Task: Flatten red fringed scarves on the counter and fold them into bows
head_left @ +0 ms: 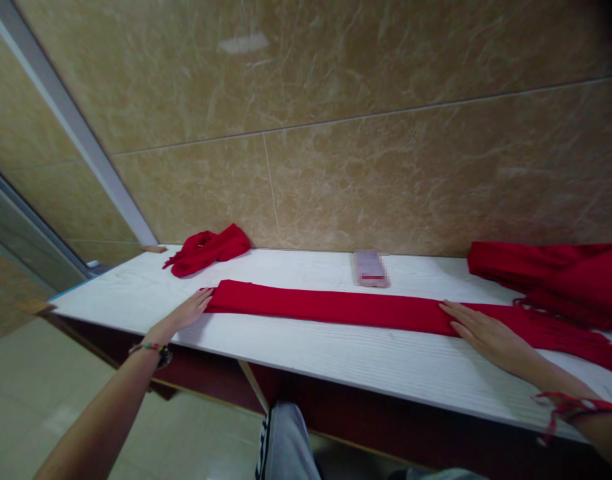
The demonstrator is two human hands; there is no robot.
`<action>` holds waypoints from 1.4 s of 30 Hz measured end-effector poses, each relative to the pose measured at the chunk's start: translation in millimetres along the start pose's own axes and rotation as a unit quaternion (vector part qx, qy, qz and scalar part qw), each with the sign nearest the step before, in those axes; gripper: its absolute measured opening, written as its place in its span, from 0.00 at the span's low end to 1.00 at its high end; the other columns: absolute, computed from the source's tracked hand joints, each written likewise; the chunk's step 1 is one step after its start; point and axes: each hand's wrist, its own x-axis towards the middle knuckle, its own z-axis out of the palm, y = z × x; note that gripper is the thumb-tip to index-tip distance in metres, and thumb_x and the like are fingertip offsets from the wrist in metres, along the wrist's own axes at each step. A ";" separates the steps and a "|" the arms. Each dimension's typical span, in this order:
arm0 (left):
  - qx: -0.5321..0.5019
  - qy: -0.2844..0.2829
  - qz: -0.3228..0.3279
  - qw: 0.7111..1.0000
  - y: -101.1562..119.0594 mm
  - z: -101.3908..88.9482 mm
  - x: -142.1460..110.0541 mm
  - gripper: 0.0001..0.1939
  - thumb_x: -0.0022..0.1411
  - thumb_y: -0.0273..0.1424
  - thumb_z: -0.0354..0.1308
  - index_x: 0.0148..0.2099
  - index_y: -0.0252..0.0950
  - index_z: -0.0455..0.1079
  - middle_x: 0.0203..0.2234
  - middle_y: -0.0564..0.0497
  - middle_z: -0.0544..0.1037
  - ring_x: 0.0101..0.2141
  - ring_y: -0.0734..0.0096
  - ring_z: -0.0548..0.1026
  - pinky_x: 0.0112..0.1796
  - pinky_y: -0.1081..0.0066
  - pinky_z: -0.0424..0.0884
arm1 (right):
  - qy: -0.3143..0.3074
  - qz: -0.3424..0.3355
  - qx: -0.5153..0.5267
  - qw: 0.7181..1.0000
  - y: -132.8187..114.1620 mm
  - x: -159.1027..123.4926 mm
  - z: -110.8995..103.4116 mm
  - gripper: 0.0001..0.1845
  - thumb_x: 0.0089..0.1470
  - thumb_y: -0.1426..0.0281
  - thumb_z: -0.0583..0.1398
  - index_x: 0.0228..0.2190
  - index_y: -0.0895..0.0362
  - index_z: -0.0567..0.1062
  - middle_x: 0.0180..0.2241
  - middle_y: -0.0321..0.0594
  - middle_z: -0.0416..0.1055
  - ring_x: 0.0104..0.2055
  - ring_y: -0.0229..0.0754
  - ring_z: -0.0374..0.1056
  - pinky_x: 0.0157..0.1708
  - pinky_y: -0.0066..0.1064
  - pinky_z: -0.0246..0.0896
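A long red scarf (pixel 331 307), folded into a narrow strip, lies flat across the white tabletop, with its fringed end at the right. My left hand (pixel 192 308) touches the scarf's left end, fingers stretched out. Over the right part of the strip, my right hand (pixel 486 333) rests flat with its fingers extended. Neither hand grips the cloth. Part of the scarf is hidden under my right hand.
A crumpled red cloth (pixel 206 250) sits at the back left of the white table (pixel 306 360). A blurred flat packet or phone (pixel 371 268) lies near the tiled wall (pixel 366 187). More red cloth (pixel 551 267) is heaped at the back right.
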 end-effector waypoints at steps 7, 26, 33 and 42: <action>0.052 -0.017 -0.046 0.997 -7.4 -14.1 6.6 0.26 0.52 0.37 0.46 0.51 0.30 0.65 0.45 0.43 0.73 0.45 0.60 0.70 0.47 0.67 0.63 | 0.001 -0.003 0.006 1.000 5.9 -1.3 1.8 0.27 0.56 0.60 0.43 0.53 0.59 0.60 0.54 0.46 0.60 0.54 0.45 0.58 0.52 0.40 0.56; -0.183 -0.113 0.052 0.975 40.0 -43.5 -19.6 0.32 0.49 0.36 0.55 0.57 0.35 0.58 0.55 0.47 0.62 0.54 0.60 0.61 0.51 0.67 0.59 | -0.039 0.042 0.023 0.998 5.2 -3.3 2.9 0.31 0.53 0.59 0.43 0.53 0.63 0.60 0.54 0.50 0.59 0.55 0.48 0.57 0.55 0.41 0.52; -0.299 -0.001 0.084 0.951 83.0 -18.8 -12.3 0.38 0.47 0.31 0.58 0.60 0.34 0.49 0.55 0.44 0.61 0.52 0.63 0.63 0.52 0.63 0.59 | -0.035 0.051 0.041 0.997 3.0 -2.0 2.0 0.32 0.51 0.58 0.43 0.52 0.63 0.63 0.52 0.51 0.62 0.52 0.50 0.60 0.52 0.43 0.56; -0.032 0.159 -0.021 0.987 40.7 -43.3 -8.0 0.24 0.47 0.20 0.47 0.49 0.32 0.65 0.48 0.45 0.70 0.50 0.62 0.65 0.52 0.64 0.58 | -0.018 0.047 0.048 0.998 2.8 -0.6 1.2 0.29 0.52 0.58 0.44 0.51 0.59 0.63 0.51 0.50 0.63 0.52 0.49 0.61 0.52 0.40 0.57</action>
